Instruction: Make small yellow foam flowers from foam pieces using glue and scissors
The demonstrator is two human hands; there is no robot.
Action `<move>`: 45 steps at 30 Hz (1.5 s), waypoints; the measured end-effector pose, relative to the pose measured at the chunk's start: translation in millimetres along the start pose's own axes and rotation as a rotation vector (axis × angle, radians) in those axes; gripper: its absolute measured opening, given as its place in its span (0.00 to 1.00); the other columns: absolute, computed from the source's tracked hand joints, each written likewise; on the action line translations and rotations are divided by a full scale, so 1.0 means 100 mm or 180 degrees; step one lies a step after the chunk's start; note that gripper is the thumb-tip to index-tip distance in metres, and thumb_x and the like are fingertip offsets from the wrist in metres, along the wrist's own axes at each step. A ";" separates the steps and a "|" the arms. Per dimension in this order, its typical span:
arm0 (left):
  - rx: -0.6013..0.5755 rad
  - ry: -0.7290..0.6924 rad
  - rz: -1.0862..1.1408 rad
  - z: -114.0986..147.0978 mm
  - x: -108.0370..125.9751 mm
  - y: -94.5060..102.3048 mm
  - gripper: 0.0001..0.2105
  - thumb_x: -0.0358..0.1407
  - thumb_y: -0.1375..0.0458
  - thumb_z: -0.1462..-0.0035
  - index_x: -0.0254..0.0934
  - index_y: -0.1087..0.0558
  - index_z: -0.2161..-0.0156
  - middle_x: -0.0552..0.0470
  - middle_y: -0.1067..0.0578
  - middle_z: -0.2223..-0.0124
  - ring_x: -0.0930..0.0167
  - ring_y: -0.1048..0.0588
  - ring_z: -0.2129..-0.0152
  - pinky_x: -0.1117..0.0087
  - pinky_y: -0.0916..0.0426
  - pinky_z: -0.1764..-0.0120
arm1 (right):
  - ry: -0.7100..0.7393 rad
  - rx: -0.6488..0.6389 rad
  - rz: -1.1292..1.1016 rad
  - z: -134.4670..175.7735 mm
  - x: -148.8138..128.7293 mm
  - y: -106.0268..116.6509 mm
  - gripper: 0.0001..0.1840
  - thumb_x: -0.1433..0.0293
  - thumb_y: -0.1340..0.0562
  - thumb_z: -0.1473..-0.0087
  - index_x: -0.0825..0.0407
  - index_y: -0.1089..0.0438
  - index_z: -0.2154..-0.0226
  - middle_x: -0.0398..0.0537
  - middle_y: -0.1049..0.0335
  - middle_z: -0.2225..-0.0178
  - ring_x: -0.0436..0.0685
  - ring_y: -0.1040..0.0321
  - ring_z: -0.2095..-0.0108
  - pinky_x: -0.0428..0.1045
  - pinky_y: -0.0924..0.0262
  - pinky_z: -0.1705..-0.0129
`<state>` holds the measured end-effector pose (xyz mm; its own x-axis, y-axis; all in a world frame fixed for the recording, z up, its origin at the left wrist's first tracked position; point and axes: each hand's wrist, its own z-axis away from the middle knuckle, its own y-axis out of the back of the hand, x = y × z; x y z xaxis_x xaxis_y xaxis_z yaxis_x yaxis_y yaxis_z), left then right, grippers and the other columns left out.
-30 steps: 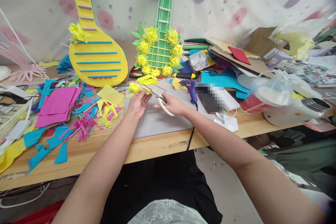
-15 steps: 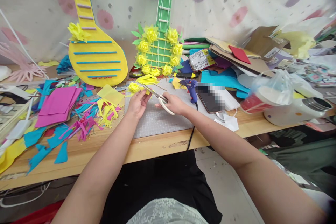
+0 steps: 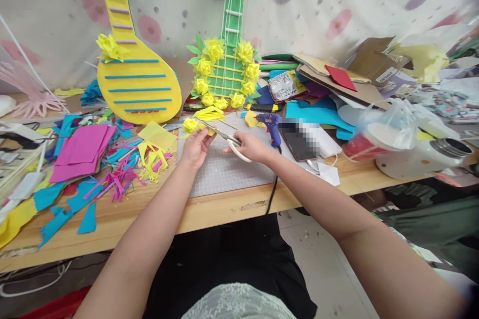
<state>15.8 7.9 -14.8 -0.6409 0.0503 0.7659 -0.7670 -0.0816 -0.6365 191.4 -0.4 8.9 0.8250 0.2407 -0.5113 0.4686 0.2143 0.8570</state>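
My right hand is wrapped round the white handles of a pair of scissors. Their metal blades point left, reaching the fingertips of my left hand. That hand is pinched on a small piece of yellow crepe paper, largely hidden by the fingers and blades. Just behind my left fingers is a yellow paper flower; whether the fingers touch it I cannot tell. Folded yellow paper strips lie beyond it. Both hands are above a grey cutting mat.
A purple glue gun and a phone lie right of my hands. Behind stand a yellow paper instrument and a green one ringed with flowers. Paper scraps cover the left side; a cup stands right.
The scissors and my right hand are almost where they were, with only a slight shift of the fingers. My left hand keeps its pinch in the same place.
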 end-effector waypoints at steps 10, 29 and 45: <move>0.0016 -0.0027 -0.0173 0.00 0.00 0.02 0.06 0.28 0.35 0.56 0.34 0.28 0.72 0.54 0.22 0.70 0.74 0.23 0.67 0.64 0.31 0.51 | 0.0143 0.0087 0.0023 -0.01 0.11 0.01 0.24 0.47 0.39 0.56 0.52 0.36 0.72 0.42 0.36 0.76 0.49 0.45 0.76 0.45 0.58 0.73; -0.0112 0.0067 -0.0516 0.03 0.00 0.02 0.10 0.32 0.32 0.67 0.33 0.28 0.76 0.55 0.25 0.75 0.76 0.26 0.75 0.71 0.28 0.63 | 0.0271 -0.0081 0.0210 0.00 0.15 0.05 0.26 0.46 0.41 0.55 0.52 0.38 0.67 0.44 0.35 0.73 0.51 0.43 0.74 0.45 0.55 0.73; -0.0053 0.0242 -0.0520 0.04 0.01 0.00 0.07 0.29 0.34 0.61 0.33 0.28 0.75 0.54 0.24 0.72 0.74 0.25 0.72 0.66 0.29 0.57 | 0.0201 0.0193 0.0164 -0.01 0.16 0.04 0.25 0.46 0.39 0.57 0.52 0.36 0.74 0.42 0.38 0.77 0.49 0.47 0.76 0.45 0.59 0.73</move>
<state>15.4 4.3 -14.1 -0.5077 0.1367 0.8506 -0.8611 -0.0497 -0.5060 205.9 4.9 3.9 0.8278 0.3096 -0.4679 0.4460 0.1428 0.8836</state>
